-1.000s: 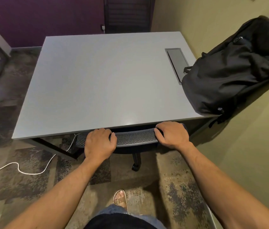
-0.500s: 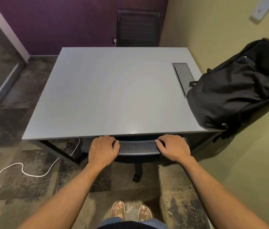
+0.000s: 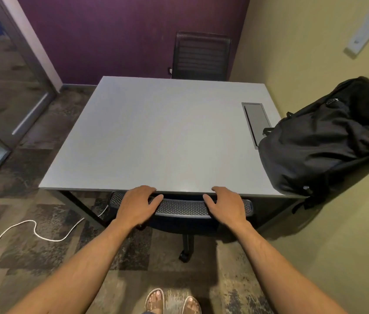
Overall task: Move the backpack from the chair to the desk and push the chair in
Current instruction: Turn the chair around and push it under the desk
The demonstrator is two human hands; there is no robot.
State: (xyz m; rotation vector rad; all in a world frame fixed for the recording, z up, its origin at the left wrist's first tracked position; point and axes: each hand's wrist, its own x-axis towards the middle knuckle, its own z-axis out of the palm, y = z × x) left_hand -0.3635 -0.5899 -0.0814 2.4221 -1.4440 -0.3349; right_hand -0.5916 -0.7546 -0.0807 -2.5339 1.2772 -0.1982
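Observation:
The black backpack (image 3: 324,143) lies on the right side of the grey desk (image 3: 156,137), leaning against the yellow wall. The chair's black mesh backrest (image 3: 183,207) sits right at the desk's near edge, with the seat hidden under the desk. My left hand (image 3: 136,205) lies over the left part of the backrest's top. My right hand (image 3: 226,206) lies over the right part. Fingers of both hands drape over the far edge, up against the desk edge, thumbs spread.
A second dark chair (image 3: 201,56) stands behind the desk at the purple wall. A grey cable hatch (image 3: 256,121) is set in the desk near the backpack. A white cable (image 3: 32,232) trails over the carpet at left. A glass partition (image 3: 2,91) stands far left.
My view has lifted and pulled back, showing more of the room. Both hands stay on the backrest at the desk edge, with fingers and thumbs a little flatter and more spread.

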